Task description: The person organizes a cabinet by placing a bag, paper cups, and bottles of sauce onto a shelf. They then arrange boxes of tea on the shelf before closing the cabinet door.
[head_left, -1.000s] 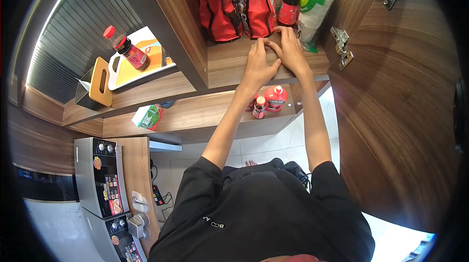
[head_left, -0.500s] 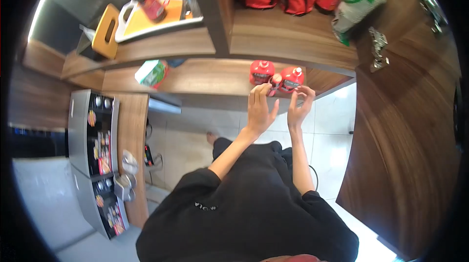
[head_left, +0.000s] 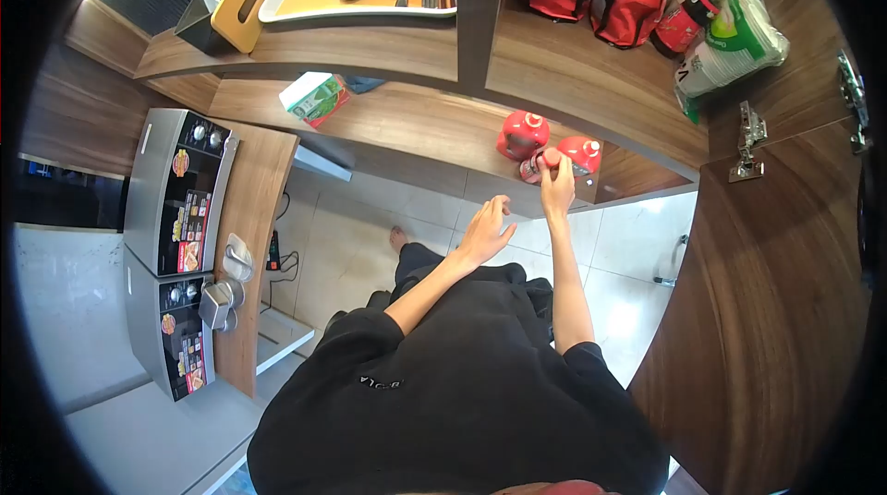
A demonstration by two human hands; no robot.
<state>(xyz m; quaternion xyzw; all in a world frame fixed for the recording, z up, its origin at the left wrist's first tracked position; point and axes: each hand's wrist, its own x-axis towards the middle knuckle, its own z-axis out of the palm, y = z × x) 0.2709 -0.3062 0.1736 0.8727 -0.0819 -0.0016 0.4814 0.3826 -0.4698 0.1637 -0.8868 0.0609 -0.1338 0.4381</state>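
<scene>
My right hand (head_left: pixel 556 188) has its fingers closed round the pale reddish cap of a small dark-and-red bottle (head_left: pixel 530 168), which leans to one side at the front of the lower shelf. Two larger red bottles with white tops stand about it: one red bottle (head_left: pixel 523 135) behind to the left, and another red bottle (head_left: pixel 580 156) to the right, partly hidden by my fingers. My left hand (head_left: pixel 484 233) hovers over the floor in front of the shelf, fingers loosely bent and thumb apart, with nothing in it.
A green-and-white box (head_left: pixel 315 98) lies further left on the lower shelf (head_left: pixel 407 112). Above are a white-rimmed tray (head_left: pixel 277 11) with cutlery, a yellow board (head_left: pixel 244 4), red bags (head_left: pixel 633 6) and a packet of cups (head_left: pixel 735 52). An open cabinet door (head_left: pixel 758 310) stands right.
My right hand has closed on the small bottle's cap, and the bottle now leans. My left hand has drawn back from the bottles toward my body. The camera view has shifted.
</scene>
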